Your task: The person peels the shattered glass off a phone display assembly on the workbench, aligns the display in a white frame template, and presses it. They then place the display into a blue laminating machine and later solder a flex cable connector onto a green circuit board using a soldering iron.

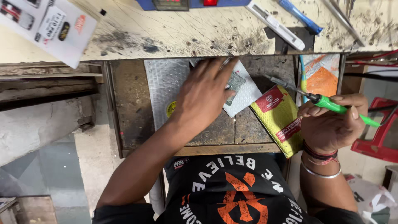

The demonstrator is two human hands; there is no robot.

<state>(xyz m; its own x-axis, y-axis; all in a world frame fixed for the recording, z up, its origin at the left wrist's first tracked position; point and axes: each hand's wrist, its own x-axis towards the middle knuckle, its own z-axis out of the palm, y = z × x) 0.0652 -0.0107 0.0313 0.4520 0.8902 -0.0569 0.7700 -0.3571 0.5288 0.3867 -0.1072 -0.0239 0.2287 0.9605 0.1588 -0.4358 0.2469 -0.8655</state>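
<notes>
My left hand (203, 97) reaches into an open drawer (132, 103) under the workbench, fingers spread, resting on a white bubble-wrap packet (245, 92) with a small greenish part (235, 85) on it. It grips nothing that I can see. My right hand (331, 124) is closed around a green-handled soldering iron (327, 103), its metal tip pointing left over the drawer. A yellow and red padded pouch (278, 118) lies between the two hands.
The scorched workbench top (186, 33) holds a blue device (174, 4), a white utility knife (275, 25), a blue pen (300, 16) and a white printed card (47, 27). A silver bubble sheet (163, 89) lies in the drawer. A red stool (379, 137) stands right.
</notes>
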